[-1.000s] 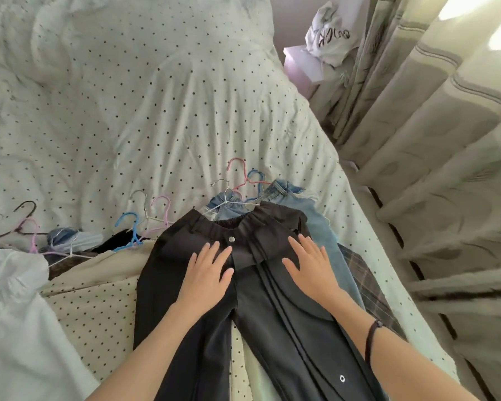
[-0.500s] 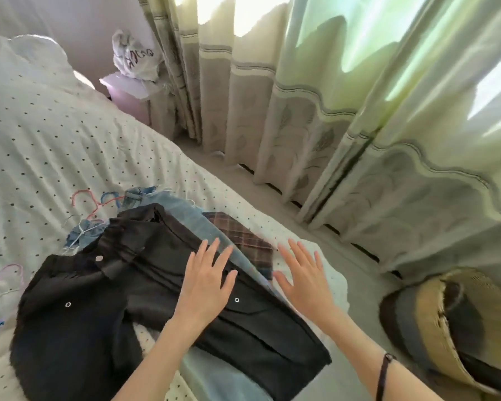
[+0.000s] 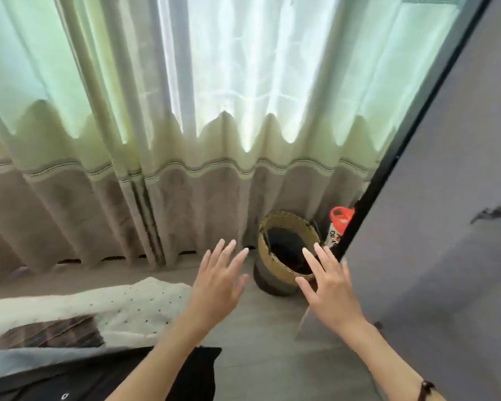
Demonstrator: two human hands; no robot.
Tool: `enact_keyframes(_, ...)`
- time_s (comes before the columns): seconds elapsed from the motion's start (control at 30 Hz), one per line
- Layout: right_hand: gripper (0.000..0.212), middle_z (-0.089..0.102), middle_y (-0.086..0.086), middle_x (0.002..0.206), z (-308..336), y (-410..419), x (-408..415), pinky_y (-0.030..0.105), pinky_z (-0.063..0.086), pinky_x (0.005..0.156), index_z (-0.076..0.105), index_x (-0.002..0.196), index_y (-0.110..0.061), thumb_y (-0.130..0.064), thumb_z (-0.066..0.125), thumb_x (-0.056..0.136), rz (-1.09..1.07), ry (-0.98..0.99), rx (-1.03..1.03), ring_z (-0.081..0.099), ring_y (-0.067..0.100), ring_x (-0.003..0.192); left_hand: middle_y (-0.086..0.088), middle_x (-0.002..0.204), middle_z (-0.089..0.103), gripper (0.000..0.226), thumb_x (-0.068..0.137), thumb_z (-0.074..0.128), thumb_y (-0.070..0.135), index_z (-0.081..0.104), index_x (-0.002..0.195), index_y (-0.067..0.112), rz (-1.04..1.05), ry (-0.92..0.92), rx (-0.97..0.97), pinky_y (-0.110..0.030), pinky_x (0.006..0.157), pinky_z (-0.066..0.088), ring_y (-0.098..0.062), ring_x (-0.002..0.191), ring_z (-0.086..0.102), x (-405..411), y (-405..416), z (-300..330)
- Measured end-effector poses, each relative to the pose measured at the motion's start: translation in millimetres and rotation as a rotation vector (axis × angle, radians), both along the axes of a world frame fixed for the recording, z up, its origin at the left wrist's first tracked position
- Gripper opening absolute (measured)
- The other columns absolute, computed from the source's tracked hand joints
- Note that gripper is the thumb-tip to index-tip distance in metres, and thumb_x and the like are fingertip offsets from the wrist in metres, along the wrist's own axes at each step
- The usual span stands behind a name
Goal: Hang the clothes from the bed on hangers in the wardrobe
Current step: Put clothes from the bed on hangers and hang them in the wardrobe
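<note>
At 7 o'clock, black buttoned garment (image 3: pixel 104 377) lies on the dotted white bed (image 3: pixel 122 302), over a plaid cloth (image 3: pixel 49 334). Left hand (image 3: pixel 217 287) and right hand (image 3: pixel 330 287) hover mid-air, fingers spread, holding nothing. Woven round basket (image 3: pixel 272 273) at 12 o'clock; grey wardrobe door (image 3: pixel 446 227) at 3 o'clock.

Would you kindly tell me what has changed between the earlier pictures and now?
Both hands have lifted off the black garment: the left hand and right hand now hover open over the floor, holding nothing. The view has swung right, from the bed toward the curtain, a basket and a grey door. The garment stays on the bed.
</note>
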State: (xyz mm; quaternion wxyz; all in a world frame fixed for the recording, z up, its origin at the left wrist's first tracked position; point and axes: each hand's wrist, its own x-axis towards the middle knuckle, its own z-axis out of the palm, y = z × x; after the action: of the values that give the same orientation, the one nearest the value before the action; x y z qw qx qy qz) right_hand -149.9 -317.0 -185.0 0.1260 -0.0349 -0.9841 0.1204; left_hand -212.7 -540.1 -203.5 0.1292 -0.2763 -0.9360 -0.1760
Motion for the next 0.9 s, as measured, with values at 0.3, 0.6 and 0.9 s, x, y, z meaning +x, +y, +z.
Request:
enact_keyframes(0.3,0.064,0.011,-0.001,0.156,31.6,149.5,125.7,0.039,-0.009,0.114,0.019,0.147,-0.026,-0.05,0.026,0.089,-0.477,0.099,-0.022,0.001,0.014,0.145,-0.013,0.13,0.055,0.051,0.088,0.034,0.04,0.054,0.127,0.015,-0.442,0.051,-0.027,-0.051,0.095,0.04,-0.037,0.124,0.047,33.2,206.4,36.5)
enact_keyframes(0.6,0.066,0.047,0.016,0.138,26.7,244.4,219.2,0.06,0.032,0.101,0.049,0.133,-0.011,-0.051,0.028,0.086,-0.987,0.055,-0.042,0.044,0.036,0.127,-0.009,0.117,0.064,0.045,0.083,0.034,0.04,0.047,0.122,0.021,-0.937,0.09,-0.17,-0.044,0.08,0.052,-0.032,0.108,0.061,52.3,383.5,34.8)
enact_keyframes(0.9,0.079,0.028,0.008,0.151,26.9,283.5,280.5,0.046,0.007,0.114,0.033,0.143,-0.017,-0.059,0.01,0.08,-1.329,0.175,-0.037,0.017,0.026,0.143,-0.014,0.114,0.064,0.045,0.085,0.037,0.037,0.051,0.121,0.014,-1.307,0.058,-0.106,-0.048,0.078,0.053,-0.035,0.106,0.061,107.5,510.8,40.8)
